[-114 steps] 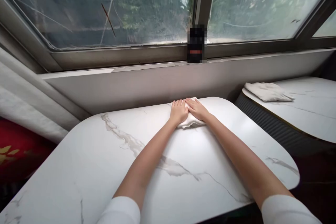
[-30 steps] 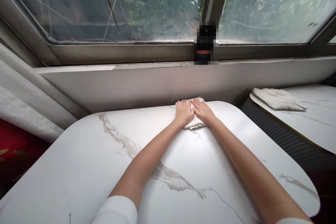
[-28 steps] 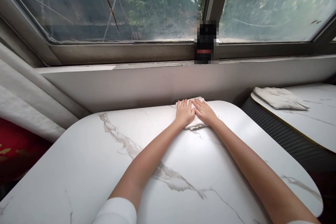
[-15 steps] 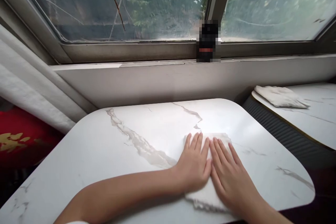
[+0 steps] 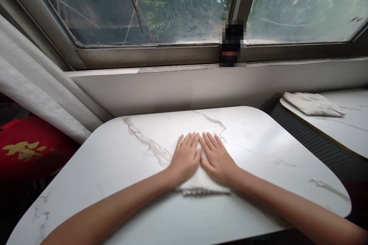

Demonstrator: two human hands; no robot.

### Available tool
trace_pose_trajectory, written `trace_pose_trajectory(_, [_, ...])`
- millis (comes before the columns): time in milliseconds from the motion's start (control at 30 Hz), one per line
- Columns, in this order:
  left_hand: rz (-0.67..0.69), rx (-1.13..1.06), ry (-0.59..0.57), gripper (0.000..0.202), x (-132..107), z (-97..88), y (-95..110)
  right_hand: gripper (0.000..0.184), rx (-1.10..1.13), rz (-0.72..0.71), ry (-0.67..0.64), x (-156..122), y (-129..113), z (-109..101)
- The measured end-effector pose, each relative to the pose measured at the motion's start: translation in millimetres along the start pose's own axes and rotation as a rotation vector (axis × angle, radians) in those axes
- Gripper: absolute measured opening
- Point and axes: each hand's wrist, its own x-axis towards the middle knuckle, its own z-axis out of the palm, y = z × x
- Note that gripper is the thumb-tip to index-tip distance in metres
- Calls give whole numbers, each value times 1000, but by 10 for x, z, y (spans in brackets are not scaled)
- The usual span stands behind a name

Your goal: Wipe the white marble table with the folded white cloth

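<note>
White cloth (image 5: 202, 183): lower centre of frame, flat on counter (image 5: 258, 132) | left hand (image 5: 185, 160), right hand (image 5: 217, 159): side by side atop it, fingers extended, not clenched, seemingly to spread pressure evenly | second cloth (image 5: 312, 104): right of frame, on neighbouring counter (image 5: 353, 130), clear of both hands

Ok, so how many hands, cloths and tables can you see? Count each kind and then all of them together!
Hands: 2 (left hand, right hand)
Cloths: 2 (white cloth under the hands, white cloth on the other table)
Tables: 2 (near table, far table)
Total: 6
</note>
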Motion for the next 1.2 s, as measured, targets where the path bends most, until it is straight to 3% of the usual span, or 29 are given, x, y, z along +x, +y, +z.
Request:
trace_pose_trajectory(167, [-119,47,66,49,668,-2,-618,62,30,-14,15,969,229,90])
trace_pose_trajectory(267, [-141,58,90,48,993,-14,-904,61,18,26,22,1378,319,151])
trace_pose_trajectory(400, [-122,73,89,47,1224,-26,-1073,59,13,71,43,1624,375,194])
trace_pose_trajectory(533, [-157,108,84,48,1200,-16,-1034,58,23,64,63,1605,379,183])
trace_pose_trajectory(633, [-186,130,73,49,995,-23,-926,58,43,28,57,1416,274,158])
trace_pose_trajectory(733, [-102,125,50,49,605,-69,-778,58,97,56,69,1029,25,135])
trace_pose_trajectory(867, [51,84,-14,50,-158,-192,-540,61,207,35,-1,306,-437,97])
trace_pose_trajectory(1000, [94,95,-27,51,-943,-326,-346,67,346,-72,-73,-285,-868,39])
trace_pose_trajectory(1100, [88,125,-14,54,-1338,-383,-326,71,412,-156,-105,-452,-1086,4])
trace_pose_trajectory(1200, [55,150,3,55,-1454,-386,-471,73,434,-223,-133,-319,-1177,6])
